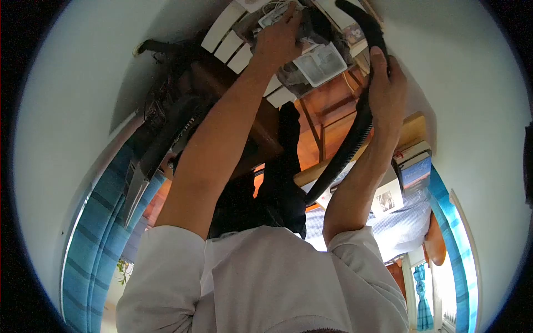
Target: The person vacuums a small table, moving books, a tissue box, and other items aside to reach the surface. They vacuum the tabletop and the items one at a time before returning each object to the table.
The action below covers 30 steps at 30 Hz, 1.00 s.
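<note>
My right hand (pixel 387 83) is wrapped round a black ribbed hose (pixel 361 119), thumb lying along it. The hose's smooth curved end (pixel 361 16) rises past the hand, and its ribbed length runs down toward my body. My left hand (pixel 279 41) reaches over a greyish see-through plastic box (pixel 288 77), fingers bent down and together at its far part. What those fingertips hold, if anything, is hidden. Close to them are a small white container (pixel 268 20) and a pale cable. A white translucent tray (pixel 322 64) sits at the box's near side.
White slats (pixel 240 59) lie under the box. Dark furniture (pixel 211 83) stands at left. Books (pixel 413 166) and a wooden edge (pixel 413 130) are on the right, above a checked cloth (pixel 411 222). Blue curtains (pixel 102 238) hang at the sides.
</note>
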Each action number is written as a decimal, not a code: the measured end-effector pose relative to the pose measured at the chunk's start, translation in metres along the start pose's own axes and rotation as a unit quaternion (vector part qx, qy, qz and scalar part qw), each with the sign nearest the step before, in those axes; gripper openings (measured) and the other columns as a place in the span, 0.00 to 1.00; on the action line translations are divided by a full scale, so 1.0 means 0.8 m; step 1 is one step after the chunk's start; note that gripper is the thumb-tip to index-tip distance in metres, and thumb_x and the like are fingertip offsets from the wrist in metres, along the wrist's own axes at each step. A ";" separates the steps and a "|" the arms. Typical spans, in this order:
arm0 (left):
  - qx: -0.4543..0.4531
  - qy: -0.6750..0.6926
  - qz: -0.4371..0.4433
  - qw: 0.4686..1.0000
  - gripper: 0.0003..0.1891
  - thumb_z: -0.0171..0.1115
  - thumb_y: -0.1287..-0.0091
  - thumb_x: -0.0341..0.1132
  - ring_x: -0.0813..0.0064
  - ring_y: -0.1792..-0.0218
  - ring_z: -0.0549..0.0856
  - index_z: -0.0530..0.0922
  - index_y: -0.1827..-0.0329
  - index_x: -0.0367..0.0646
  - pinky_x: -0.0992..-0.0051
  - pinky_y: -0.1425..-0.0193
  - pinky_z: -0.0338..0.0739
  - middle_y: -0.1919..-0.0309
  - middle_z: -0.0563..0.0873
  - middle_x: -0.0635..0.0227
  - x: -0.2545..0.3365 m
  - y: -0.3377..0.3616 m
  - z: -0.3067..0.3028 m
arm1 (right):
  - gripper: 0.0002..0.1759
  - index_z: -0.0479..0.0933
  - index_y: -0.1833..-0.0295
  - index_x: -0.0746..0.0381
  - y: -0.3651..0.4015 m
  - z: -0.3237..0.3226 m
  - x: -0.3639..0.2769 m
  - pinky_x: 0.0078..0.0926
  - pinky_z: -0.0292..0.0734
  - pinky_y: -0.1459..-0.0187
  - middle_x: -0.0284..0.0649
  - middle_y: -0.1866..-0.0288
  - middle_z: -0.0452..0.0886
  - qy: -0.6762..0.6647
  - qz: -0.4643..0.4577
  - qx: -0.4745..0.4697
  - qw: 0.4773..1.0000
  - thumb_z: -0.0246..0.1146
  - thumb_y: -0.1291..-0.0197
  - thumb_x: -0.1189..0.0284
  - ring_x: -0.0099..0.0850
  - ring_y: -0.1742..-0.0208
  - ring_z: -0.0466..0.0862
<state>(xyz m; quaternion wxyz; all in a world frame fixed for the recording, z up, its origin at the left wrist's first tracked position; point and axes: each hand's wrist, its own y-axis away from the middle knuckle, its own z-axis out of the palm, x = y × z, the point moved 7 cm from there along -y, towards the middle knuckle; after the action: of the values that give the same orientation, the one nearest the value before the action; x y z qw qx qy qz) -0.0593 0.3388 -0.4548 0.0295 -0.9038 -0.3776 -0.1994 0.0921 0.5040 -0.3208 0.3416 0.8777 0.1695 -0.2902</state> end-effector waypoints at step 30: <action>-0.170 -0.060 -0.102 0.978 0.45 0.76 0.36 0.49 0.51 0.51 0.92 0.66 0.19 0.42 0.53 0.48 0.89 0.47 0.90 0.51 -0.030 0.036 0.029 | 0.24 0.80 0.47 0.63 0.138 -0.089 0.063 0.20 0.75 0.74 0.32 0.78 0.74 -0.116 0.102 0.052 0.987 0.59 0.22 0.50 0.22 0.78 0.81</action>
<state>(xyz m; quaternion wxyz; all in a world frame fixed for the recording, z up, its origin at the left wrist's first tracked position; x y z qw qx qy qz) -0.0470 0.3068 -0.4828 -0.1681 -0.8624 -0.4296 -0.2084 0.2138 0.4807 -0.2544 0.3405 0.8673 0.0231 -0.3624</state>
